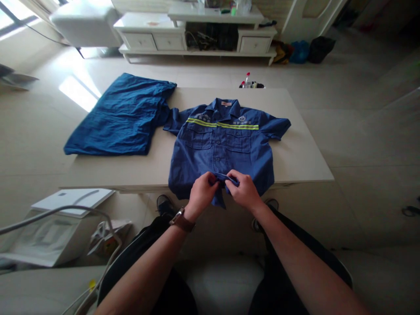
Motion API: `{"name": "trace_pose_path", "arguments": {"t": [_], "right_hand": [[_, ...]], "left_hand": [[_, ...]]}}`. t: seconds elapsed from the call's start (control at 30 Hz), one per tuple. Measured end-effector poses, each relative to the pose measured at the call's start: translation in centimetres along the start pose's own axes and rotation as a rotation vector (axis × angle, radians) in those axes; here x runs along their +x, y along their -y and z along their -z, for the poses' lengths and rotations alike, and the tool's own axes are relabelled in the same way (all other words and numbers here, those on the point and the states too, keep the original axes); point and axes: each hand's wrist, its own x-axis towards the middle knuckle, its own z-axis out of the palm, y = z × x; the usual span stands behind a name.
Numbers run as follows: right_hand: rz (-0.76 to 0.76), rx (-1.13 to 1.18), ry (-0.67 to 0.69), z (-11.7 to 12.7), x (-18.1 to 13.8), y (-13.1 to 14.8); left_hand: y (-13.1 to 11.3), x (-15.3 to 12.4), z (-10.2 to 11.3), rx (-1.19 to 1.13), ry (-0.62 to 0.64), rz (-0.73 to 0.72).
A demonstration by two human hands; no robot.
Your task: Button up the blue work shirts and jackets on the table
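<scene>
A blue short-sleeved work shirt [200, 153] lies front up on the white table [302, 162], collar pointing away from me. It has a yellow reflective stripe across the chest and two flap pockets. Its lower hem hangs over the near table edge. My left hand [202, 192], with a watch on the wrist, is closed on the shirt's front placket near the hem. My right hand [243, 189] pinches the front edge just to the right of it, lifting the cloth a little. The fingertips hide whatever button may be there.
A folded blue cloth [114, 118] lies on the table's left part, overhanging its edge. Bottles with red caps [247, 78] stand behind the table. At lower left are a white box [46, 236] and a grey hose [82, 208]. A white TV cabinet [141, 41] stands farther back.
</scene>
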Motion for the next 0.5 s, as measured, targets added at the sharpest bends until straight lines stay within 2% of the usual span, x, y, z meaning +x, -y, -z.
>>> {"name": "trace_pose_path", "arguments": {"t": [0.2,0.5], "right_hand": [[-0.113,-0.098,-0.193,0.6,1.0,-1.7],[-0.105,-0.226,-0.211,0.2,2.0,-1.9]], "left_hand": [[-0.4,0.2,0.6,-0.064,0.076,-0.006],[-0.9,0.0,0.7,-0.093,0.190,-0.039]]}}
